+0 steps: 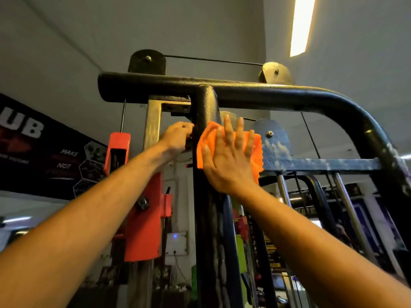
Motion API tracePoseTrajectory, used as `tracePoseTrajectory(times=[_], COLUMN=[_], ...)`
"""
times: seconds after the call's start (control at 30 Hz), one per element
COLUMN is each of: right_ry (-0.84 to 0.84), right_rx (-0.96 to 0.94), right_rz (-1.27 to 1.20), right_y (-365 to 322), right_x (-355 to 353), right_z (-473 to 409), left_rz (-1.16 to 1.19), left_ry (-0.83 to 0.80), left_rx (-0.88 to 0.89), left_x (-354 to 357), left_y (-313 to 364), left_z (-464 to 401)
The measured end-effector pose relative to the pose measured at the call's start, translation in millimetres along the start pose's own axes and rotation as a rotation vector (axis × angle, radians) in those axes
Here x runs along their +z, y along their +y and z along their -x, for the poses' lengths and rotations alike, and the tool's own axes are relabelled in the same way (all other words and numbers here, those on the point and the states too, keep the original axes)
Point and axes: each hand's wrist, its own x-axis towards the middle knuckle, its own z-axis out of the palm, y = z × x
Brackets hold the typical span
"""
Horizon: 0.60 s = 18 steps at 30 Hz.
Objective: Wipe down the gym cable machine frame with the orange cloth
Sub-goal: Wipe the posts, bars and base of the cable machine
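You are mid-wipe high on the machine frame, just under the top bar above your hands. Your right hand lies flat with fingers spread, pressing the orange cloth against the black post, while your left hand, just beside it, curls around the post's far side. Next, I judge, keep steady pressure and slide the cloth along the post.

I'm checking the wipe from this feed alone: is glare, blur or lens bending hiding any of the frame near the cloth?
Head view: the ceiling light is blown out, but away from the work. The orange cloth and right hand are sharp against the black upright. The left hand is dim, gripping in shadow. The wide lens curves the top bar; forearms and lower background are soft.
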Motion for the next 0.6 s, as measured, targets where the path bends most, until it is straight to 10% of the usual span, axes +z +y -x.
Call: tracePoseTrajectory(times=[0.6], right_ry=[-0.086], right_rx=[-0.006], right_rz=[-0.14], right_y=[-15], right_x=[4], right_z=[-58], left_rz=[0.227], left_ry=[-0.184], left_rx=[-0.122], left_x=[-25], left_y=[8], left_z=[-22])
